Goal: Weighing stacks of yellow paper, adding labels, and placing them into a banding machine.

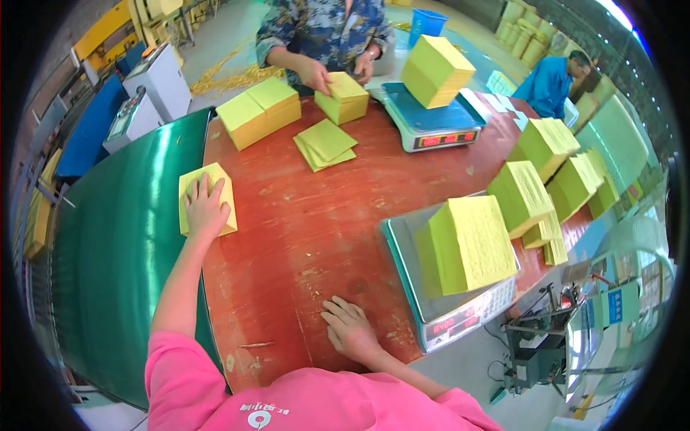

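My left hand lies with spread fingers on top of a stack of yellow paper sheets, which straddles the red table's left edge and the green conveyor belt. Palm down on the red tabletop, my right hand has its fingers stretched out and holds nothing. To its right, a tall block of yellow paper stands on a digital scale with a lit red display. A few loose yellow sheets lie farther off on the table.
Across the table, a person in camouflage clothing has one hand on a small paper stack. A long paper stack is beside it. Another scale carries a paper block. Several stacks line the right edge.
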The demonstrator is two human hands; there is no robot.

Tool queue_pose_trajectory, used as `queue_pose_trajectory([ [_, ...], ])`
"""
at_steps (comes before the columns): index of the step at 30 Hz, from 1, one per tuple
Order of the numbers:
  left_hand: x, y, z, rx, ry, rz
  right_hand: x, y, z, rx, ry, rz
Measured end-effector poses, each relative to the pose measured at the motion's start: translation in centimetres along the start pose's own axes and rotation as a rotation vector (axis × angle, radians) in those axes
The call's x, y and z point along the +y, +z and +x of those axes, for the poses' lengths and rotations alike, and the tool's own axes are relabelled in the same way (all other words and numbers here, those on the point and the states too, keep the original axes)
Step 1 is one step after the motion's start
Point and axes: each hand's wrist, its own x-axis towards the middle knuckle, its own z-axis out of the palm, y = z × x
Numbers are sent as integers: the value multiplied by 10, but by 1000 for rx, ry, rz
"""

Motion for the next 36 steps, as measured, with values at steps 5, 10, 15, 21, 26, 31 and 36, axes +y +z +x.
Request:
queue_pose_trajectory([
  [5,32,-14,-32,61,59,-40,5,1,-5,21,-23,9],
  [10,91,-46,-100,82,168,-212,9,4,-9,32,-54,17],
  [15,156,-76,-159,-103,173,-458,17,4,-11,63,-76,99],
  [21,194,-37,-250,-171,-6,-397,0,-82,-26,-212,-127,754],
  [26,236,-29,-326,-164,-139,-161,44,-252,-40,-586,-123,1321],
  [31,268,-33,-349,-105,-251,-99,144,-356,-105,37,-77,1468],
  [36,273,-37,-347,-102,-222,-104,229,-360,-161,658,369,1177],
])
